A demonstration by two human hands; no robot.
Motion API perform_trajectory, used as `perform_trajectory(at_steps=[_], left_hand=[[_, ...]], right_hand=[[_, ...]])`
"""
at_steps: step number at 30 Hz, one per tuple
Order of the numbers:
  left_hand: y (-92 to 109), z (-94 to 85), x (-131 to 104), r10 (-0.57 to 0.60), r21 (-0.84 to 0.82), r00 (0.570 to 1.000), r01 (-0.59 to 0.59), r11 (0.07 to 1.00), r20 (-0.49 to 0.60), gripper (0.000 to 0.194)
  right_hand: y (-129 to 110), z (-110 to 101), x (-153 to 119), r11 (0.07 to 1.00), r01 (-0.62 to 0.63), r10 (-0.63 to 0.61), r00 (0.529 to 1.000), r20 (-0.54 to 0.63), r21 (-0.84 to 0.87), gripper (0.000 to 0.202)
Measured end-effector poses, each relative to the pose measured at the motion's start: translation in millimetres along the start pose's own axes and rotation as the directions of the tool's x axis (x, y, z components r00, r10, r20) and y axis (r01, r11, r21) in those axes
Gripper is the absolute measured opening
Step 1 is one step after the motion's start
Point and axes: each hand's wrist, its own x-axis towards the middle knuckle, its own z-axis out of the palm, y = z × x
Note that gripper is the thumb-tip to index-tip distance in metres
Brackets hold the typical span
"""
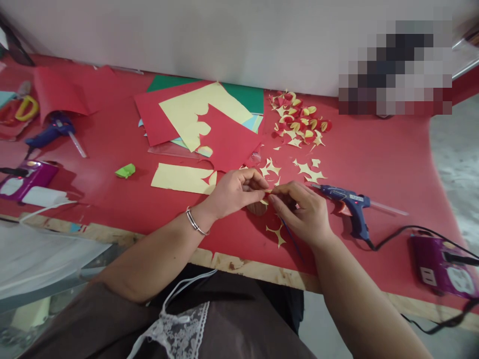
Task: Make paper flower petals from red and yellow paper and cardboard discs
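Observation:
My left hand (241, 192), with a bangle on its wrist, and my right hand (305, 209) meet fingertip to fingertip over the red tabletop. Between them they pinch a small yellowish paper piece (268, 192), mostly hidden by the fingers. A thin dark stick (292, 239) slants down from below my right hand. Under the hands lies a round, brownish see-through thing (257, 207). A yellow paper strip (179, 177) rests left of my left hand. Just right of my right hand is a blue glue gun (350, 202) with a clear stick in its back.
Coloured paper sheets (232, 134) are stacked behind the hands. Red and yellow curled pieces (299, 119) and yellow scraps (277, 234) lie about. Power strips (443, 264), a second glue gun (52, 132), yellow-handled scissors (27, 108) and a green piece (125, 171) are also on the table.

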Motion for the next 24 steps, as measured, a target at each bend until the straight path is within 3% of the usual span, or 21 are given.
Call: perform_trajectory(at_steps=[4, 15, 18, 21, 24], left_hand=[[0, -0.2, 1, -0.003, 0.052, 1.0, 0.002, 0.999, 0.02, 0.009], [6, 2.0, 0, 0.056, 0.111, 0.996, -0.047, 0.993, -0.073, 0.004], [9, 2.9, -1, -0.008, 0.01, 0.998, 0.009, 1.0, -0.059, 0.005], [10, 3.4, -1, -0.121, -0.172, 0.992, 0.123, 0.977, 0.024, 0.007], [9, 3.5, -1, -0.149, -0.26, 0.986, 0.163, 0.952, 0.073, 0.008]], right_hand=[[0, 0, 0, 1.0, 0.002, -0.002, 1.0, 0.005, 0.003, 0.008], [2, 0, -1, 0.997, -0.074, 0.074, 0.997, 0.013, 0.027, 0.012], [2, 1, -1, 0.994, -0.104, 0.104, 0.994, 0.018, 0.027, 0.013], [2, 1, -2, 0.987, -0.155, 0.153, 0.987, 0.039, 0.049, 0.014], [2, 1, -1, 0.976, -0.201, 0.196, 0.978, 0.071, 0.079, 0.014]])
